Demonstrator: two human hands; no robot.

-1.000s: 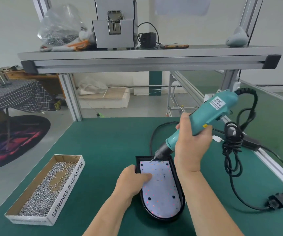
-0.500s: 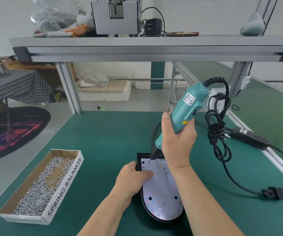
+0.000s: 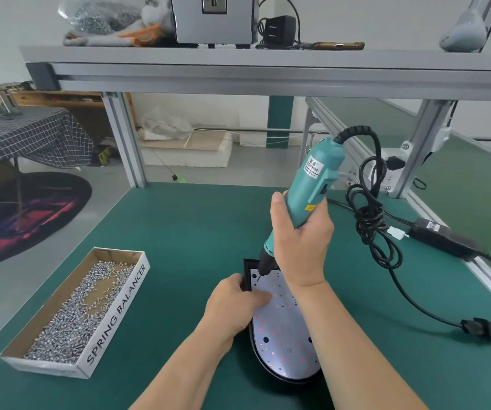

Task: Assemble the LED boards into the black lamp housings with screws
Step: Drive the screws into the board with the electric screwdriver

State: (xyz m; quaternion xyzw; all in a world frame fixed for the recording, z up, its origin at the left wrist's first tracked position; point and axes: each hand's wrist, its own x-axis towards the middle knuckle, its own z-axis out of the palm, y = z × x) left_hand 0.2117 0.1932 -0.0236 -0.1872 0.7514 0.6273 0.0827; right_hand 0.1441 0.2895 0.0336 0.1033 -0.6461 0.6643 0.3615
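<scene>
On the green-matted counter (image 3: 185, 232), straight in front of the person, lies a black lamp housing (image 3: 248, 267) with a square far end and a rounded near end. A white LED board (image 3: 285, 329) sits inside it, dotted with small red and orange points and a few dark holes.

The left hand (image 3: 233, 306) clasps the housing's left rim near the far end. Its fingers curl over the edge and its thumb lies across the board. The right hand (image 3: 301, 242) is wrapped tight round a teal electric screwdriver (image 3: 312, 184). The tool stands nearly upright above the housing's far end, leaning a little to the right, and its dark tip meets the board at the far-left corner. Whether a screw sits under the bit I cannot tell.

From the tool's top a black cable (image 3: 368, 220) loops down in a tangled coil to the right of the housing. Farther right of the housing lies a black power adapter (image 3: 445, 239).

Well to the left of the housing sits a shallow cardboard box (image 3: 114, 318) lettered SPRING BALANCER, holding a heap of small silver screws (image 3: 69, 315). Beyond and above the housing runs a grey aluminium shelf (image 3: 267, 74).
</scene>
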